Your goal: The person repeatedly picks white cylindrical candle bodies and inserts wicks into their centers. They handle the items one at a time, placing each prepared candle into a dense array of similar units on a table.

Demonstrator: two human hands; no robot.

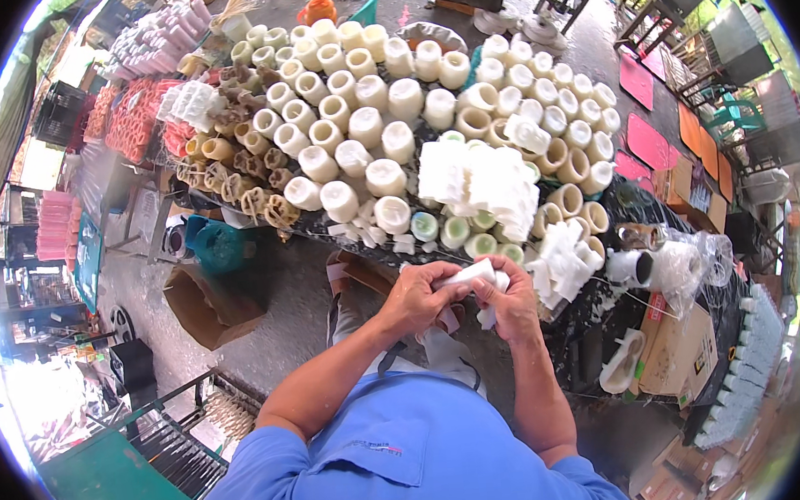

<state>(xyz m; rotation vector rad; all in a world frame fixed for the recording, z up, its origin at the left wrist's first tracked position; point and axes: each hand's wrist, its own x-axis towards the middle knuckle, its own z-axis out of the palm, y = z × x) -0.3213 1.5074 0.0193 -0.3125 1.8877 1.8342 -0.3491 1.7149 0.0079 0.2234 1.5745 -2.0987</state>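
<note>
- The white wax cylinder (470, 274) is short, smooth and off-white, lying crosswise with its long axis running left to right between the two hands.
- One such cylinder is in the hands; a smaller white scrap (486, 317) shows just below it, though the view is too small to tell whether it is wax or wrapping.
- The left hand (415, 298) is closed around the cylinder's left end, fingers curled over the top and thumb beneath.
- The right hand (513, 299) grips the right end, its fingertips pressed against the white surface.
- Both hands meet in front of the person's chest, above the near edge of the bench (612, 313), which is covered in dark sheeting.
- On the bench, dozens of round cream wax candles (367, 126) stand upright in close rows; they are too many to count with any certainty.
- One heap of white carved wax blocks (479, 183) sits just beyond the hands, and a second, smaller heap (562, 254) lies just right of the right hand.
- One brown cardboard box (207, 307) stands open on the floor to the left, well apart from the hands.
- A clear plastic bag (692, 260) lies at the bench's right end.
</note>
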